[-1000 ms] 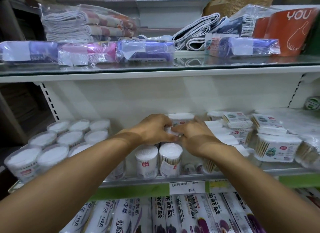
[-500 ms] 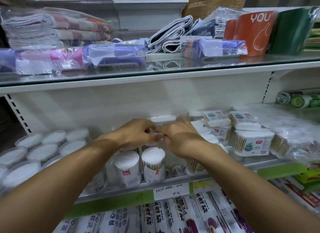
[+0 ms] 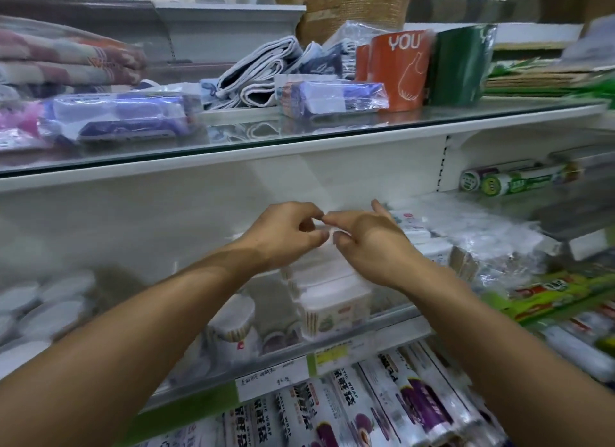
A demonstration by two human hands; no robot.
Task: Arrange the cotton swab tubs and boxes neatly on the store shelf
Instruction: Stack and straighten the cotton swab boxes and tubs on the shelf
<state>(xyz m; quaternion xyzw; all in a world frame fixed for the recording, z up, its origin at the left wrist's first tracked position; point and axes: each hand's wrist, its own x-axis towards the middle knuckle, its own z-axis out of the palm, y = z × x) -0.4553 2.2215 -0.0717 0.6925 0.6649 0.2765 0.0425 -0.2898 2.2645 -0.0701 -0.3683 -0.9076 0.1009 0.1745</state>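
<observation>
Down at the bottom, rolls of plastic wrap lie packed side by side on the lowest level, purple printing on their labels. Just above, the shelf edge carries a handwritten price tag on its green strip. On that shelf, near the front, stands a round tub of cotton swabs, wooden sticks showing through the clear wall and white tips packed at the top. Right beside it sits a square box of swabs, again with sticks visible through its side and more white boxes stacked on it, up under the hands. Off to the left, a blurred cluster of wide round tubs shows white tops. Now the hands: both are raised over the stack, fingertips almost meeting. The left hand has fingers curled with thumb and forefinger drawn together; the right hand mirrors it, thumb raised. There is something pale between them, but whether they pinch it I cannot tell — motion blur. Behind the right hand, further swab boxes lie beside crinkled clear wrapping. Farther back right, green-labelled rolls lie on their sides. On the glass shelf above lie bagged purple packs, folded towels and an orange bag marked YOU.
</observation>
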